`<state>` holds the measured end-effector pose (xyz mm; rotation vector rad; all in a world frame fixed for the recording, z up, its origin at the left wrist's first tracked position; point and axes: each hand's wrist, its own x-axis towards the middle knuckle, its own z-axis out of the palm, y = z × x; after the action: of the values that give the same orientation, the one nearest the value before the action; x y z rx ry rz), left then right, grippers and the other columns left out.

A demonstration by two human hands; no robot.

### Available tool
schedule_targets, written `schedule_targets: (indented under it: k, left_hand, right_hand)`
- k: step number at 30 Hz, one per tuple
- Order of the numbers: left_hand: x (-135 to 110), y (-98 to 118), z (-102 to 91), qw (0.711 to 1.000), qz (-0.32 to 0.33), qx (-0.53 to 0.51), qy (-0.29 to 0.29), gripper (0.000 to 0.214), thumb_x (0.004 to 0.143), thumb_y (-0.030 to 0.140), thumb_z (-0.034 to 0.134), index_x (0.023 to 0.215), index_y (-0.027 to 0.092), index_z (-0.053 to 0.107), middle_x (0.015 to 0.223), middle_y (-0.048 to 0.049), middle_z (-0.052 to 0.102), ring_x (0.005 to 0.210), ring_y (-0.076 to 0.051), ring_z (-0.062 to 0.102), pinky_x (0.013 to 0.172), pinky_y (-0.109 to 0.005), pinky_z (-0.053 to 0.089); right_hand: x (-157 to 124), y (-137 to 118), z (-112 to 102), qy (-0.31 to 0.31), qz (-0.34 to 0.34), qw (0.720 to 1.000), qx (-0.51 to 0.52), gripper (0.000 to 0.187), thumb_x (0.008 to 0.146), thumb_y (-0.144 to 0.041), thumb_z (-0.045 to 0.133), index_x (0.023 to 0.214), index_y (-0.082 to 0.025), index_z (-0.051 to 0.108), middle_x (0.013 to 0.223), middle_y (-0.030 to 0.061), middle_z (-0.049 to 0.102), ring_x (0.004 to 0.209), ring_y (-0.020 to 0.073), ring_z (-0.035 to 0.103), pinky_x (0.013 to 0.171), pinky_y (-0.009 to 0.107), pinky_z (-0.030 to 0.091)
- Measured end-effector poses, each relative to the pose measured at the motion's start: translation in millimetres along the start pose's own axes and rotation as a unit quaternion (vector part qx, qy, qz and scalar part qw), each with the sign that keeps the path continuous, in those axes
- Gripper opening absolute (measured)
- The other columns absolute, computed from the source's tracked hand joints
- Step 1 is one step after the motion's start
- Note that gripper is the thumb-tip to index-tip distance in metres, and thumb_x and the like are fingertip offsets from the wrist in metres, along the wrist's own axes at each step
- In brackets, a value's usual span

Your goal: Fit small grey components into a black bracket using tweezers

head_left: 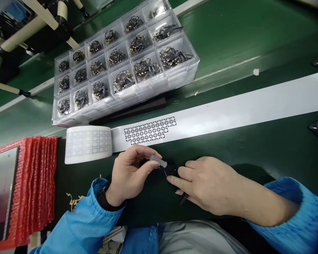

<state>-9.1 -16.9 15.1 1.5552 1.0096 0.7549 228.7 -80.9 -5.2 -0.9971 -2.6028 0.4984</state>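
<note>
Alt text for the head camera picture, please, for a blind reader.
The left hand pinches a clear tab over a small black part that the right hand steadies on a green table. Behind lie a white label strip and a clear tray of black parts.

The table (241, 35) is dark green, and across the middle runs a white paper strip (241, 106) with a block of little black square outlines (149, 131), ending left in a white roll (88, 144) with faint grey squares. At the upper left a clear tray (185, 77) holds black parts (144, 67) with gold dots, and at the lower left lie red bubbly bags (34, 180). Low down, the sleeves (76, 222) are bright blue, and between them are a small black part (171, 170) and a pale grey piece (159, 161).
</note>
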Motion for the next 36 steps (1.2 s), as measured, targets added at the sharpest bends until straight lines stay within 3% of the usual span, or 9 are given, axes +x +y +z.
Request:
schedule_targets:
  k: [4,10,19,23,30,36]
  left_hand:
    - [-3.1,-5.7,0.7,0.977,0.129,0.168,-0.037,0.024,0.087,0.008,0.085,0.106,0.019,0.075,0.100,-0.0029,0.085,0.092,-0.015,0.082,0.086,-0.023,0.067]
    - [-0.9,-5.5,4.5,0.950,0.223,0.205,-0.072,0.023,0.087,0.002,0.081,0.105,0.015,0.074,0.100,-0.0070,0.085,0.094,-0.016,0.083,0.089,-0.023,0.068]
    - [-2.3,-3.4,7.0,0.934,0.248,0.243,-0.080,0.021,0.087,0.001,0.081,0.105,0.010,0.075,0.098,-0.0093,0.085,0.094,-0.016,0.083,0.091,-0.022,0.068]
    - [-2.2,-1.5,6.9,0.926,0.265,0.257,-0.086,0.022,0.086,-0.001,0.081,0.106,0.008,0.075,0.101,-0.0106,0.085,0.097,-0.016,0.083,0.095,-0.022,0.067]
    - [-2.8,-3.8,6.6,0.915,0.287,0.271,-0.086,0.025,0.086,-0.001,0.081,0.109,0.008,0.074,0.103,-0.0103,0.085,0.098,-0.016,0.083,0.096,-0.022,0.067]
    - [-4.6,-4.2,6.4,0.913,0.285,0.278,-0.089,0.028,0.085,-0.003,0.080,0.111,0.007,0.075,0.105,-0.0114,0.084,0.100,-0.018,0.082,0.096,-0.025,0.068]
  right_hand:
    - [0.5,0.9,-0.2,-0.018,0.000,1.000,0.007,0.027,0.103,-0.033,0.066,0.123,-0.017,0.075,0.089,0.0029,0.077,0.067,0.0227,0.066,0.054,0.039,0.036]
    - [-2.7,0.8,0.6,-0.025,0.004,1.000,0.017,0.019,0.101,-0.031,0.067,0.114,-0.019,0.074,0.086,0.0020,0.073,0.068,0.0215,0.064,0.055,0.038,0.029]
    - [-5.1,0.4,2.1,0.011,0.018,1.000,0.011,0.024,0.097,-0.024,0.069,0.118,-0.014,0.072,0.083,0.0024,0.072,0.066,0.0214,0.062,0.055,0.038,0.027]
    - [-3.4,-0.7,1.6,0.007,0.021,1.000,0.015,0.025,0.101,-0.028,0.067,0.122,-0.014,0.072,0.084,0.0019,0.072,0.066,0.0220,0.062,0.055,0.039,0.029]
    - [-2.1,-0.5,-0.5,-0.017,0.026,0.999,0.023,0.030,0.093,-0.024,0.074,0.121,-0.015,0.073,0.086,0.0017,0.072,0.068,0.0225,0.064,0.054,0.039,0.029]
    - [-1.3,-0.8,-0.8,-0.028,0.032,0.999,0.026,0.029,0.095,-0.023,0.071,0.123,-0.016,0.072,0.089,0.0026,0.073,0.070,0.0223,0.065,0.055,0.039,0.029]
